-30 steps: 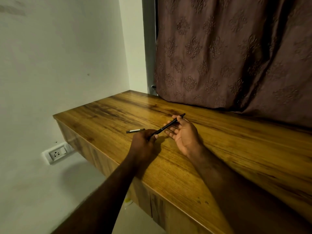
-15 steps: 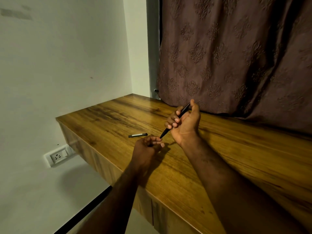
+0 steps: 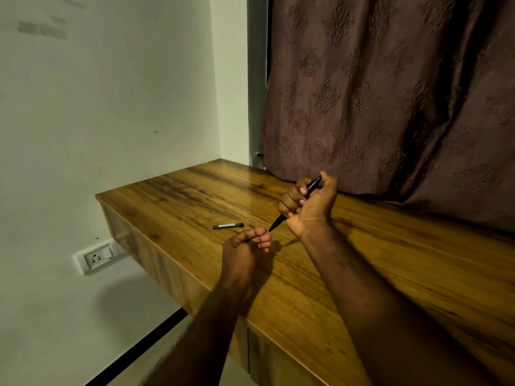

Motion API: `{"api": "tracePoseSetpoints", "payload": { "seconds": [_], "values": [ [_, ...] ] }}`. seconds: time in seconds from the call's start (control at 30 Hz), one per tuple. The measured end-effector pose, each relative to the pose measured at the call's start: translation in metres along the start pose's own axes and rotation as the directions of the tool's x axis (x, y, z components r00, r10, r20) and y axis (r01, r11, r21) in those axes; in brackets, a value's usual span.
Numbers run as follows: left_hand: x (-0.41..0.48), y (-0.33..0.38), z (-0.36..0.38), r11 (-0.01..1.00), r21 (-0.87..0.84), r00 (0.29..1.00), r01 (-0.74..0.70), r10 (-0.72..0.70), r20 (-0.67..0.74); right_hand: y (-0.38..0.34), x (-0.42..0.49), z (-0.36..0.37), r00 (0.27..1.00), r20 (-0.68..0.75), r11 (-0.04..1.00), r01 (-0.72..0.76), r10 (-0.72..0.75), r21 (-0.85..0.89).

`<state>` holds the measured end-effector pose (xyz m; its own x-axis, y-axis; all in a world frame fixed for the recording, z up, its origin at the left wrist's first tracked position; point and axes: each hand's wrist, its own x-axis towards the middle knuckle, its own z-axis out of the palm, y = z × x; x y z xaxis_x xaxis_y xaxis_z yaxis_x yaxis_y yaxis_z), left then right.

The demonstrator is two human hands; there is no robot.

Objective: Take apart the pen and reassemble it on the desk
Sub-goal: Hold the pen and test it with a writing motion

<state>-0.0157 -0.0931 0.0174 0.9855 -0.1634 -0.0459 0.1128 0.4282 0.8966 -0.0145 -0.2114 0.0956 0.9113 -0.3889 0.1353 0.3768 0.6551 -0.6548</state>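
Observation:
My right hand (image 3: 310,210) is raised a little above the wooden desk (image 3: 390,268) and is closed around a slim black pen (image 3: 278,220). The pen slants, its pointed tip down-left and its back end sticking out past my thumb. My left hand (image 3: 245,246) sits just below and left of the tip, fingers loosely curled, thumb and forefinger close to the point without touching it; I see nothing in it. A short dark pen part with a pale stripe (image 3: 228,226) lies flat on the desk to the left of both hands.
The desk's left edge drops off just left of the loose part. A brown patterned curtain (image 3: 390,93) hangs against the desk's back edge. A white wall with a socket (image 3: 96,257) stands to the left.
My left hand has let go of the pen's lower end and curled up beneath the tip. My right hand lifted the pen and tilted it steeper. The part on the desk stayed put.

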Motion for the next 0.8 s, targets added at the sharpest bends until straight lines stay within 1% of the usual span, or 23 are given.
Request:
{"api": "tracePoseSetpoints", "payload": {
  "seconds": [0.1, 0.2, 0.67, 0.8],
  "values": [
    [-0.004, 0.000, 0.003, 0.997, 0.074, 1.000, -0.017, 0.017, -0.002, -0.002, -0.001, 0.001, 1.000, -0.014, 1.000, 0.018, -0.017, 0.010],
    [-0.006, 0.002, 0.004, 0.996, 0.085, 1.000, -0.021, 0.021, -0.005, -0.002, -0.001, 0.001, 0.999, -0.038, 0.999, 0.023, -0.022, 0.025],
    [-0.011, 0.006, 0.006, 0.999, 0.048, 1.000, -0.002, 0.002, 0.001, -0.009, -0.001, 0.004, 0.998, -0.042, 0.997, 0.051, -0.049, 0.049],
    [-0.015, 0.008, 0.008, 1.000, -0.004, 1.000, 0.008, -0.008, 0.029, -0.008, -0.002, 0.004, 0.998, -0.051, 0.997, 0.048, -0.045, 0.057]
  ]
}}
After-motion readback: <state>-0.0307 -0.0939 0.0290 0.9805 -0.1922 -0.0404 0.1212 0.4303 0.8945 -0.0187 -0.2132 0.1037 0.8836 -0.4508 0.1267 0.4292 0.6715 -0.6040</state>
